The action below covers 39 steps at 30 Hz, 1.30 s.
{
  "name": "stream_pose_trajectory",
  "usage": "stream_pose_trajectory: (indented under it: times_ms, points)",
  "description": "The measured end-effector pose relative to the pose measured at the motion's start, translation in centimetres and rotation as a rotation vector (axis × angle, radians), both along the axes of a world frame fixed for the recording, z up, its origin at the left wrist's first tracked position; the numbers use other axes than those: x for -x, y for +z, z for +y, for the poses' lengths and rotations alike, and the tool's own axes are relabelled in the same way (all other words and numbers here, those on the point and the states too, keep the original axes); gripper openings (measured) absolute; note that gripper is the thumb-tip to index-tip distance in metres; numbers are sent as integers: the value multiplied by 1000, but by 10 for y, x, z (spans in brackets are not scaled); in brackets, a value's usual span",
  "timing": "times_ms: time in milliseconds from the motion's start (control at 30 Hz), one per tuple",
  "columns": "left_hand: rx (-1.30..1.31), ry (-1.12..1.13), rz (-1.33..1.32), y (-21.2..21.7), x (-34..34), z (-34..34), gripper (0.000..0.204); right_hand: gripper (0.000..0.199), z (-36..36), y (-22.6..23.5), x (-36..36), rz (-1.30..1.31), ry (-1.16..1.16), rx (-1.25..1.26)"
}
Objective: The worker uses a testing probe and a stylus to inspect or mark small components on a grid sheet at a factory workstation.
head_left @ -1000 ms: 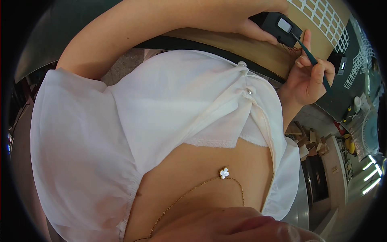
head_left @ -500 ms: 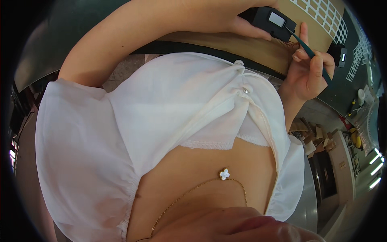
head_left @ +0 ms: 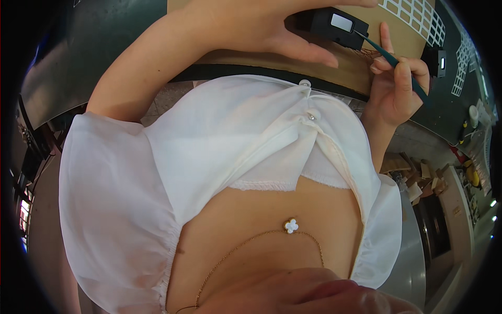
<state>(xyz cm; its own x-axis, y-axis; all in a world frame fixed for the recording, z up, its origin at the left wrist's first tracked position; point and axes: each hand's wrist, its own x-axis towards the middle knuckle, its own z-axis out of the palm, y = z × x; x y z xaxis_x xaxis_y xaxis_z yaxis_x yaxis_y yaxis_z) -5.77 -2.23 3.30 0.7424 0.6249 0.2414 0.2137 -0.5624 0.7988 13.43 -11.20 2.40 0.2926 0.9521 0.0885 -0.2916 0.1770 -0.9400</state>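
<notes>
A black box-shaped device point(head_left: 327, 32) with a small pale rectangular window lies on a brown board point(head_left: 251, 62) at the top of the head view. My left hand point(head_left: 272, 31) is spread beside it, thumb on the near side and fingers on the far side, with a gap between thumb and device. Dark green tweezers point(head_left: 388, 56) are pinched in my right hand point(head_left: 397, 86), index finger stretched out. Their tip meets the device near the window's corner. Thin reddish wires point(head_left: 370, 52) show at the device's right end, partly behind the tweezers.
A second black device point(head_left: 435, 62) with a lit window stands right of my right hand. White grid panels point(head_left: 415, 21) lie at the upper right, over the board and the dark table point(head_left: 444, 102). Cardboard boxes point(head_left: 418, 175) are on the floor at right.
My left hand has loosened from the black device, its thumb moving away to the left. The device, tweezers and right hand appear slightly farther left and up in the picture.
</notes>
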Motion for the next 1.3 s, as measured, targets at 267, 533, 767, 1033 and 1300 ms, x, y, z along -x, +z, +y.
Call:
stream_pose_trajectory:
  times_ms: [267,533,767,1033,1300]
  points:
    - [-193,-75,-40,3,19,0,31,7,-5,0,0,-4,8,-8]
    - [-386,-128,-85,3,7,-1,29,7,-6,-2,1,-21,30,-31]
    - [-540,-188,-124,-3,-16,20,27,7,4,-2,-15,-10,-19,-52]
    - [-610,-232,-111,7,-26,34,31,13,15,-2,-44,32,-140,-154]
    - [-363,-255,-169,-2,-26,29,34,18,16,-11,-53,51,-200,-223]
